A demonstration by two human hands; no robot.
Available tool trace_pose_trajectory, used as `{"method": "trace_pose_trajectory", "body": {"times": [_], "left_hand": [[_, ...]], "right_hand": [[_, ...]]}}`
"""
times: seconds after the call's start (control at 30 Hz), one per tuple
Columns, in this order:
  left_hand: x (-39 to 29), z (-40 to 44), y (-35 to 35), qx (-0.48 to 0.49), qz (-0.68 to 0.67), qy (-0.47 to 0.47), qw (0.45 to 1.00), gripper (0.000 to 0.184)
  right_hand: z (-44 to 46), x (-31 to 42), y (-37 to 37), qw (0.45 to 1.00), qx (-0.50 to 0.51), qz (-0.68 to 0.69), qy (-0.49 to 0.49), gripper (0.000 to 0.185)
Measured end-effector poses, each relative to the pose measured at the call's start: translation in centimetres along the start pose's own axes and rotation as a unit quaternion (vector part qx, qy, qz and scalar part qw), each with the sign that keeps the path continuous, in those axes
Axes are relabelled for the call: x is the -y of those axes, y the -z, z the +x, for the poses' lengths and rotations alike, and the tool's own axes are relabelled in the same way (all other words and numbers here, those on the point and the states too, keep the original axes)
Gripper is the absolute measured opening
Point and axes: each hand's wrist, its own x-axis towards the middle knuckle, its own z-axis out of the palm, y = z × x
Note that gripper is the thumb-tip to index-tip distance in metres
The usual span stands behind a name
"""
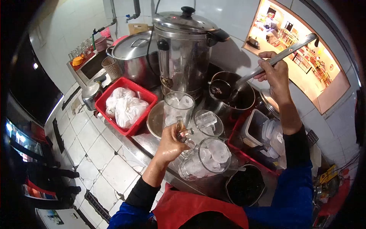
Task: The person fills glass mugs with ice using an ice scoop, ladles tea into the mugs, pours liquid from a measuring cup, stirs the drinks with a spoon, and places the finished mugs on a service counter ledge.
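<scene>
My right hand [276, 74] is closed around the long metal handle of a ladle [286, 52], raised at a slant. The ladle's lower end reaches into a steel pot [249, 100] of dark liquid, where its bowl is hard to make out. Below the pot, my left hand [170, 143] grips glass mugs by their handles; exactly how many handles it holds is unclear. Three mugs cluster there, all filled with ice: a tall one [178, 106] at the back, one [208, 124] in the middle and a tilted one [207, 160] closest to me.
A red basket [146, 108] with white plastic bags stands on the left, beside a large lidded pot [133, 47]. Behind the mugs rises a tall steel urn [187, 57]. On the right are plastic tubs [255, 128] and a dark-filled container [245, 185].
</scene>
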Motion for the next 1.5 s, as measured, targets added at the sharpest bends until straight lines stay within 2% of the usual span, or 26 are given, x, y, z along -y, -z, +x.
{"method": "trace_pose_trajectory", "body": {"times": [0.13, 0.23, 0.3, 0.33, 0.4, 0.47, 0.5, 0.53, 0.63, 0.7, 0.73, 0.8, 0.83, 0.87, 0.9, 0.93, 1.0, 1.03, 1.07, 1.13, 1.2, 1.27, 1.33, 1.4, 1.47, 1.5], "left_hand": [[-0.6, -0.8, 0.0, -0.02, -0.088, 0.017, 0.996, 0.031], [0.6, -1.2, 0.9, -0.025, -0.073, 0.016, 0.997, 0.033], [0.3, -1.6, 1.0, -0.041, -0.084, 0.009, 0.996, 0.032], [-0.3, -1.9, 1.2, -0.048, -0.086, 0.009, 0.995, 0.032], [-1.3, -2.3, 1.4, -0.036, -0.083, 0.013, 0.996, 0.034], [-0.9, -2.5, 1.8, -0.039, -0.058, 0.009, 0.997, 0.032], [-0.7, -2.6, 1.9, -0.04, -0.05, -0.004, 0.998, 0.032], [-0.7, -2.7, 2.0, -0.041, -0.041, -0.016, 0.998, 0.031], [-1.1, -3.0, 2.1, -0.044, -0.031, -0.03, 0.998, 0.031], [-0.3, -2.8, 2.2, -0.047, -0.035, -0.022, 0.998, 0.032], [-0.1, -2.8, 2.1, -0.05, -0.038, -0.013, 0.998, 0.033], [-0.8, -3.1, 1.9, -0.044, -0.038, -0.007, 0.998, 0.033], [-1.2, -3.2, 1.8, -0.039, -0.039, -0.001, 0.998, 0.034], [-1.2, -3.3, 1.6, -0.035, -0.039, -0.002, 0.999, 0.034], [-1.1, -3.4, 1.6, -0.028, -0.038, 0.007, 0.999, 0.034], [-1.0, -3.5, 1.5, -0.02, -0.036, 0.016, 0.999, 0.034], [-0.7, -3.6, 1.4, -0.003, -0.035, 0.01, 0.999, 0.034], [-0.6, -3.7, 1.4, 0.008, -0.031, 0.01, 0.999, 0.033], [-0.5, -3.7, 1.3, 0.017, -0.027, 0.009, 0.999, 0.033], [-1.4, -3.9, 0.9, 0.024, -0.028, 0.011, 0.999, 0.033], [-1.1, -4.1, 0.9, 0.042, 0.009, -0.011, 0.999, 0.034], [-1.5, -4.3, 0.5, 0.04, -0.018, 0.003, 0.999, 0.036], [-1.8, -4.3, 0.4, 0.052, 0.003, 0.015, 0.999, 0.035], [-2.1, -4.3, 0.2, 0.059, 0.024, 0.003, 0.998, 0.034], [-2.6, -4.3, 0.0, 0.069, 0.017, 0.013, 0.997, 0.034], [-2.3, -4.2, -0.1, 0.07, 0.017, 0.014, 0.997, 0.034]], "right_hand": [[-2.5, 3.6, -0.9, 0.998, 0.047, 0.027, 0.018, 0.02], [-4.5, 4.9, -1.4, 0.997, 0.06, 0.032, 0.034, 0.018], [-6.2, 5.3, -1.6, 0.986, 0.061, 0.025, 0.152, 0.017], [-7.2, 5.4, -1.9, 0.985, 0.067, 0.027, 0.154, 0.017], [-9.3, 5.8, -2.4, 0.933, 0.014, -0.057, 0.356, 0.015], [-11.2, 6.3, -1.9, 0.872, 0.04, -0.195, 0.448, 0.013], [-12.1, 6.4, -1.7, 0.901, 0.097, -0.097, 0.412, 0.014], [-12.5, 6.6, -0.9, 0.852, 0.149, -0.19, 0.465, 0.019], [-14.1, 6.2, -1.2, 0.818, 0.195, -0.119, 0.528, 0.021], [-14.7, 5.9, -1.1, 0.737, 0.207, -0.162, 0.623, 0.022], [-14.6, 5.6, -1.0, 0.737, 0.206, -0.163, 0.623, 0.022], [-14.0, 4.5, -0.6, 0.794, 0.172, -0.179, 0.555, 0.021], [-12.7, 3.2, -1.8, 0.826, 0.095, -0.148, 0.536, 0.019], [-12.1, 4.3, -0.8, 0.819, 0.139, -0.437, 0.345, 0.017], [-9.9, 1.0, -1.2, 0.871, 0.007, -0.24, 0.428, 0.015], [-7.8, -1.3, -2.0, 0.91, -0.05, -0.158, 0.381, 0.012], [-4.3, -5.8, -2.0, 0.962, -0.045, -0.133, 0.235, 0.012], [-2.5, -9.1, -2.1, 0.948, -0.063, -0.166, 0.263, 0.013], [-1.9, -10.6, -2.0, 0.939, -0.05, -0.238, 0.242, 0.013], [-1.2, -13.5, -2.4, 0.939, -0.006, -0.267, 0.216, 0.014], [-0.9, -15.9, -3.0, 0.919, 0.006, -0.291, 0.266, 0.013], [-0.8, -17.4, -3.6, 0.925, 0.01, -0.309, 0.219, 0.012], [-0.8, -18.3, -4.0, 0.903, 0.004, -0.33, 0.275, 0.011], [-1.0, -18.4, -4.0, 0.92, 0.004, -0.296, 0.258, 0.011], [-0.9, -17.7, -3.7, 0.954, -0.001, -0.27, 0.131, 0.012], [-0.4, -18.3, -3.5, 0.954, -0.001, -0.271, 0.13, 0.012]]}}
